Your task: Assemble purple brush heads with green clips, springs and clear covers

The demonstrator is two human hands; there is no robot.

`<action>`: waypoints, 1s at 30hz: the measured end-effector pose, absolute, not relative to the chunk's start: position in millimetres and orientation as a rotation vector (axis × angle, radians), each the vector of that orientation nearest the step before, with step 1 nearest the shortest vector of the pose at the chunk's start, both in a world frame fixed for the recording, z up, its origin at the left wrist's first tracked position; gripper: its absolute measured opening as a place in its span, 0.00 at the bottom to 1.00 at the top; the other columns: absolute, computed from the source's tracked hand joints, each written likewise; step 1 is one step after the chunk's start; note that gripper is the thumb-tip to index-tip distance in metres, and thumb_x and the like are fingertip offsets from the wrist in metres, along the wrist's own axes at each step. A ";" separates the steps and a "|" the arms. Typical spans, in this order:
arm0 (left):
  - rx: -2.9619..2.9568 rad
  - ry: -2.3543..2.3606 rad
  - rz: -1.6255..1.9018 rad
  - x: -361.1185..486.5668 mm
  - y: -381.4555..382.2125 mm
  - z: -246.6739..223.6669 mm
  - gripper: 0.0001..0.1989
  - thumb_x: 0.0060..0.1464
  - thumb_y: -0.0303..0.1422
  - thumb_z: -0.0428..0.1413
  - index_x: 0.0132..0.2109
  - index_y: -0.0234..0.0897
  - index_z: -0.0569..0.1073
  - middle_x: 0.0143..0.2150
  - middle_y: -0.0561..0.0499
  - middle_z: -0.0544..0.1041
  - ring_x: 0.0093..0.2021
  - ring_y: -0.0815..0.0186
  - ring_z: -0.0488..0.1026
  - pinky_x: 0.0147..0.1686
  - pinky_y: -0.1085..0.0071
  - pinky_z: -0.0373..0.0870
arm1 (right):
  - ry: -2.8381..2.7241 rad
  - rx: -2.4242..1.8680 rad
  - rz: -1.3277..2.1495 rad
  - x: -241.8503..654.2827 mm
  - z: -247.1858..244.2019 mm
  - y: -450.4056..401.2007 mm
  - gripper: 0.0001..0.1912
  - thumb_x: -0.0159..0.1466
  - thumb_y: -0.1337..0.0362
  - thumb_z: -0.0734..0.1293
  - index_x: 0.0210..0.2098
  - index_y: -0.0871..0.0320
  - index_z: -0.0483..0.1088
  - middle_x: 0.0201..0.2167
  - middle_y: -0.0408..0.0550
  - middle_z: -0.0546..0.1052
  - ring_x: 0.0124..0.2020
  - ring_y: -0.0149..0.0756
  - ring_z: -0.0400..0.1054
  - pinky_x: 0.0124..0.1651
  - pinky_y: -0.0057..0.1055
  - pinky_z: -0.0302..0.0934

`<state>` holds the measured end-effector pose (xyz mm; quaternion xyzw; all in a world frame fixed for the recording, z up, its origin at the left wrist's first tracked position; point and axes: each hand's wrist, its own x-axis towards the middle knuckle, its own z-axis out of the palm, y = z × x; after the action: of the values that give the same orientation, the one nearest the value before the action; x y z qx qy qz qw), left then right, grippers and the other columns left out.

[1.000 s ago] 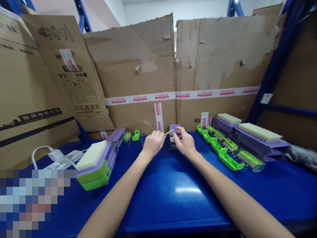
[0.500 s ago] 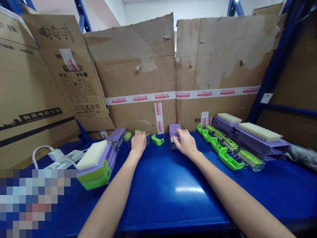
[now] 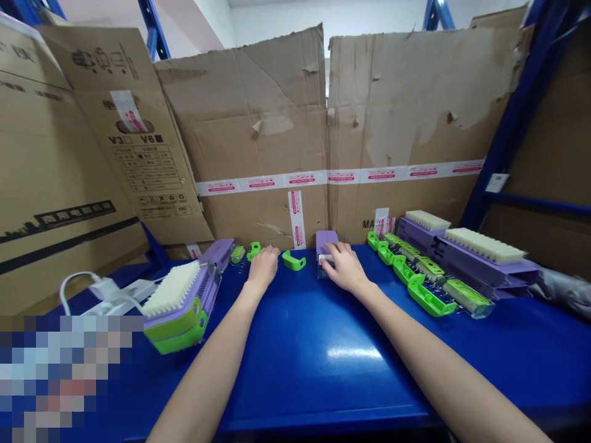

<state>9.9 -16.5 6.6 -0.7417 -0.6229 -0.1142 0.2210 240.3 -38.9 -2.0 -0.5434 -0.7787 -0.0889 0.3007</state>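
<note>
My left hand (image 3: 265, 266) is at the back of the blue table, fingers curled down beside a green part (image 3: 253, 250); whatever lies under the fingertips is hidden. A curved green piece (image 3: 293, 261) rests between my hands. My right hand (image 3: 345, 264) has its fingers over the right side of a small purple part (image 3: 326, 239) with a whitish front, standing against the cardboard. Left of my left hand is a small clear and green block (image 3: 237, 254), with thin metal pieces near it.
At left, purple units with a white brush (image 3: 173, 288) stand near a white power strip (image 3: 122, 299). On the right, green brackets (image 3: 427, 298), clear-green blocks (image 3: 466, 295) and purple units with brushes (image 3: 484, 243) form rows. Cardboard (image 3: 258, 135) walls the back.
My left hand has shifted slightly right and down, uncovering more of the green part behind it. My right hand has barely moved, its fingers a little lower on the purple part.
</note>
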 end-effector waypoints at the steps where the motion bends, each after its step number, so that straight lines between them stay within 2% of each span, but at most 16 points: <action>1: -2.081 -1.698 -0.302 10.1 -16.0 5.8 0.15 0.58 0.24 0.42 0.42 0.32 0.73 0.41 0.40 0.74 0.45 0.56 0.71 0.37 0.65 0.67 | -2.069 -1.446 -0.235 240.4 -2.0 -38.7 0.20 0.65 0.58 0.58 0.54 0.59 0.64 0.51 0.56 0.68 0.52 0.45 0.58 0.49 0.36 0.56; 7: -2.197 -1.583 -0.223 11.8 -14.9 0.3 0.12 0.54 0.24 0.47 0.38 0.34 0.76 0.38 0.40 0.77 0.47 0.53 0.69 0.48 0.55 0.61 | -2.074 -1.445 -0.246 240.5 -1.7 -38.2 0.20 0.65 0.58 0.58 0.54 0.59 0.64 0.51 0.56 0.68 0.51 0.45 0.59 0.48 0.37 0.56; 14: -2.187 -1.559 -0.270 10.3 -17.1 2.9 0.12 0.53 0.28 0.48 0.35 0.36 0.76 0.39 0.39 0.77 0.48 0.52 0.69 0.53 0.50 0.53 | -2.084 -1.480 -0.230 240.1 0.6 -40.4 0.21 0.65 0.57 0.57 0.55 0.58 0.63 0.53 0.57 0.67 0.52 0.45 0.58 0.49 0.38 0.56; 16: -2.139 -1.551 -0.289 11.6 -18.2 6.2 0.13 0.55 0.29 0.47 0.37 0.34 0.76 0.39 0.38 0.77 0.47 0.52 0.69 0.53 0.50 0.54 | -2.034 -1.531 -0.257 238.2 0.8 -41.4 0.25 0.64 0.52 0.58 0.57 0.58 0.61 0.55 0.59 0.65 0.53 0.48 0.57 0.50 0.40 0.55; 19: -2.078 -1.527 -0.315 16.0 -20.5 10.7 0.15 0.56 0.29 0.44 0.38 0.32 0.76 0.38 0.37 0.77 0.45 0.52 0.70 0.52 0.51 0.55 | -1.929 -1.651 -0.290 231.8 0.2 -44.4 0.38 0.59 0.42 0.61 0.60 0.59 0.56 0.57 0.62 0.61 0.54 0.53 0.57 0.49 0.45 0.55; 21: -2.079 -1.494 -0.346 20.3 -22.7 12.7 0.14 0.57 0.30 0.45 0.38 0.32 0.75 0.37 0.37 0.77 0.45 0.52 0.70 0.51 0.52 0.55 | -1.906 -1.719 -0.274 225.7 -0.6 -47.5 0.41 0.57 0.40 0.62 0.61 0.59 0.55 0.56 0.64 0.61 0.53 0.55 0.58 0.47 0.46 0.57; 27: -2.162 -1.350 -0.390 38.7 -30.8 15.2 0.13 0.57 0.29 0.45 0.38 0.33 0.75 0.36 0.38 0.77 0.44 0.53 0.69 0.52 0.53 0.55 | -1.912 -1.844 -0.183 212.7 0.8 -55.7 0.31 0.60 0.53 0.62 0.59 0.58 0.55 0.55 0.64 0.60 0.47 0.51 0.65 0.44 0.43 0.60; 30: -2.177 -1.285 -0.381 49.0 -34.7 15.0 0.13 0.57 0.29 0.45 0.38 0.33 0.75 0.36 0.38 0.76 0.44 0.54 0.69 0.52 0.54 0.56 | -1.870 -1.908 -0.173 214.0 3.4 -56.7 0.34 0.59 0.52 0.63 0.61 0.58 0.52 0.53 0.64 0.62 0.45 0.51 0.67 0.42 0.44 0.60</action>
<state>49.0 -34.7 15.0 -0.8154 -0.4812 -0.1426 0.2885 214.0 -56.7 3.4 -0.6936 -0.6798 -0.0631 0.2300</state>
